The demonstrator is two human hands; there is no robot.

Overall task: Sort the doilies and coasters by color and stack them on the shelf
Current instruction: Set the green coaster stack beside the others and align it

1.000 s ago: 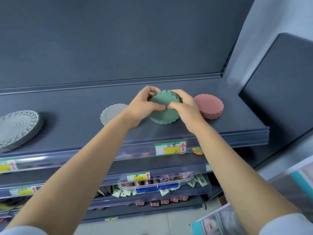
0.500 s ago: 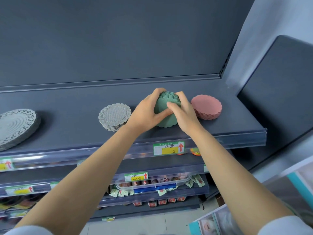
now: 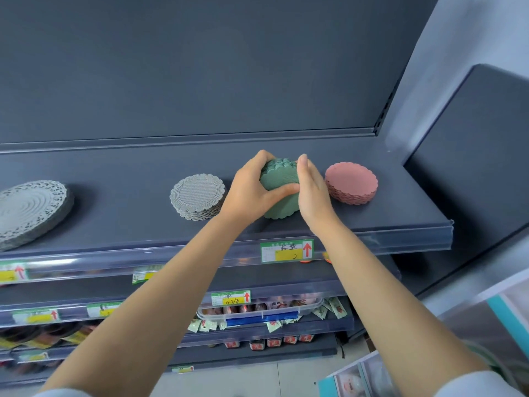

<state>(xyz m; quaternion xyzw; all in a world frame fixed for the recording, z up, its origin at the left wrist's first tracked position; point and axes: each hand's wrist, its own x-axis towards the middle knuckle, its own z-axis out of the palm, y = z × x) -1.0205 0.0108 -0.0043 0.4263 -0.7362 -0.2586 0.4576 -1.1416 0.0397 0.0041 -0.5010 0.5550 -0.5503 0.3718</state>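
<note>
Centre frame: left hand point(image 3: 252, 188) curls around green coaster stack point(image 3: 280, 179), right hand point(image 3: 312, 193) presses flat-fingered; uneven squeezing could topple it.

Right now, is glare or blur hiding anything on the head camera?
Head view: green stack, left hand and right hand are sharp; glare streaks the clear price rail; lower-left shelf goods are blurred; the wide lens bows the top shelf's edge.

Both bare forearms reach forward and converge. The left hand point(image 3: 252, 187) curls around the green stack point(image 3: 279, 179), with its fingers over the top edge and its thumb across the front. The right hand point(image 3: 313, 193) stands on edge, fingers straight and together, pressed flat against the right side of the green stack.
</note>
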